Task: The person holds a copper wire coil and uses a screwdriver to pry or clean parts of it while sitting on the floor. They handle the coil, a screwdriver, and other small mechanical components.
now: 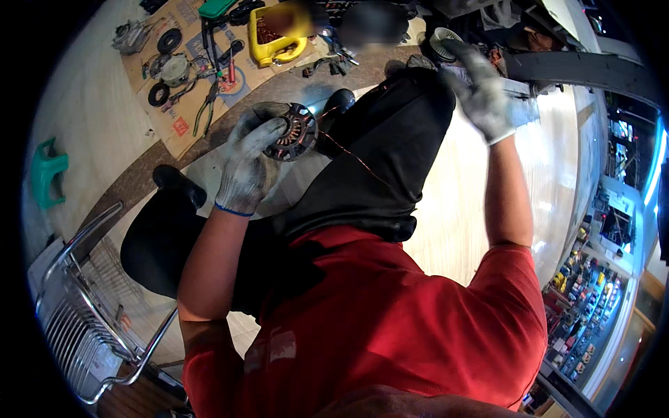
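My left hand (252, 150), in a grey-white work glove, is closed on the edge of a motor stator (293, 132), a round dark core with copper windings around its open centre. A thin copper wire (355, 159) trails from it across my black trousers. My right hand (484, 97), gloved the same way, reaches out to the far right past my knee. Its fingers are stretched and apart, somewhat smeared by motion, with nothing visible in them. Close to its fingertips stands a pale ribbed ring-shaped thing (443, 44), partly covered by the fingers.
A cardboard sheet (182, 125) at the far left bears pliers (205, 111), black rings (159, 94) and motor parts. Beyond my knees stands a cut yellow jug (263, 50) with copper-coloured bits inside. A metal-framed chair (87, 299) and a green stool (49, 173) are at left.
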The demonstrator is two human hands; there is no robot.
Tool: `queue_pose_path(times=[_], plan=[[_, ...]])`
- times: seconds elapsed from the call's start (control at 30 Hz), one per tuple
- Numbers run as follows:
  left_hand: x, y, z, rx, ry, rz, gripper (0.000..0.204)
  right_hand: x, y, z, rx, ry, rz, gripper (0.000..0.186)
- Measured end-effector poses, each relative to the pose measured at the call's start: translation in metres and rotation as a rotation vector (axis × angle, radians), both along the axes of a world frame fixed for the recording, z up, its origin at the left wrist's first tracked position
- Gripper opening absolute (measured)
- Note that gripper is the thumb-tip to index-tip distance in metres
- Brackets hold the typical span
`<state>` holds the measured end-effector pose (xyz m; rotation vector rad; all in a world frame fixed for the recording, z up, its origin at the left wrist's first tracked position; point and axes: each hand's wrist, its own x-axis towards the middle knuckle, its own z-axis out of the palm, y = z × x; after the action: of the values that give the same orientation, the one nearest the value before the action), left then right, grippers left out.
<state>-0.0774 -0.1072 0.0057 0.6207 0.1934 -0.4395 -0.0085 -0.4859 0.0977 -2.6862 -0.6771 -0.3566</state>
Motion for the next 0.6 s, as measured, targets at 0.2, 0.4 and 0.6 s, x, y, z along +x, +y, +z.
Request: queue_pose_path(times=[0.2, 0.4, 0.6], plan=[[0.000, 0.001, -0.005, 0.035, -0.093, -0.012, 0.025, -0.016, 0.156, 0.002, -0.477, 0.382, 0.344, 0.057], [-0.003, -0.002, -0.004, 0.236, 0.013, -0.022, 0.027, -0.013, 0.151, 0.004, -0.583, 0.318, 0.269, 0.020], [0.004, -0.008, 0.012, 0.332, 0.121, 0.124, 0.026, -0.040, 0.162, 0.016, -0.501, 0.162, 0.387, 0.017]])
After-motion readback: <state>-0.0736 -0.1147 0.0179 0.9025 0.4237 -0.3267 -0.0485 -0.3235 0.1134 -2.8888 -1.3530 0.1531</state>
